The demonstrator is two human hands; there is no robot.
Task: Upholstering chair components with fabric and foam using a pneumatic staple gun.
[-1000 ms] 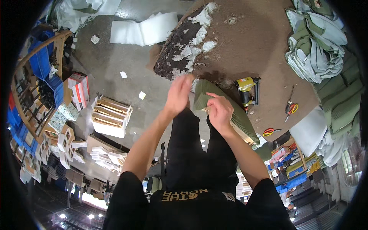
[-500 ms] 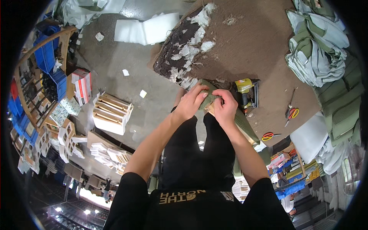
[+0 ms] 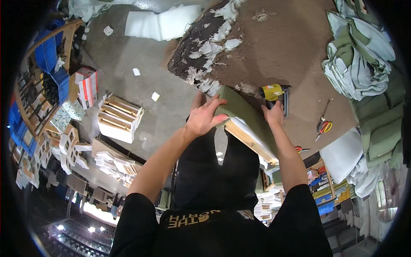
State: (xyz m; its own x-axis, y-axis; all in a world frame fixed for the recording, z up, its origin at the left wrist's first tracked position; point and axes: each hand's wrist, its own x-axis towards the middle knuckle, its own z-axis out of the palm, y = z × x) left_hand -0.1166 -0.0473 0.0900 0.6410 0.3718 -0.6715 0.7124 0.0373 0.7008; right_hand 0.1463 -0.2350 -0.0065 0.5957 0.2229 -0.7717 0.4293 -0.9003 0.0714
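Observation:
A long wooden frame piece covered in ribbed green fabric [image 3: 245,110] stands in front of me, its bare wooden edge [image 3: 246,140] facing my body. White padding shows between the wood and the fabric. My left hand [image 3: 202,118] grips the piece's left end, with the thumb at the corner near the wood and the fingers over the fabric. Just beyond the piece, my right hand [image 3: 274,114] is closed round the dark handle of a yellow pneumatic staple gun [image 3: 272,91], which lies on the brown-covered table.
Red-and-yellow scissors [image 3: 326,127] lie right on the brown worktable [image 3: 295,51], a second pair [image 3: 301,149] near its front edge. Folded green and pale fabric [image 3: 359,64] is heaped at the right. White wadding [image 3: 162,23] and a slatted wooden frame stack [image 3: 120,118] are on the floor.
My right hand has left the fabric at the corner and moved right to the staple gun. The covered piece has tilted, showing more of its wooden edge. My left hand stays at its end.

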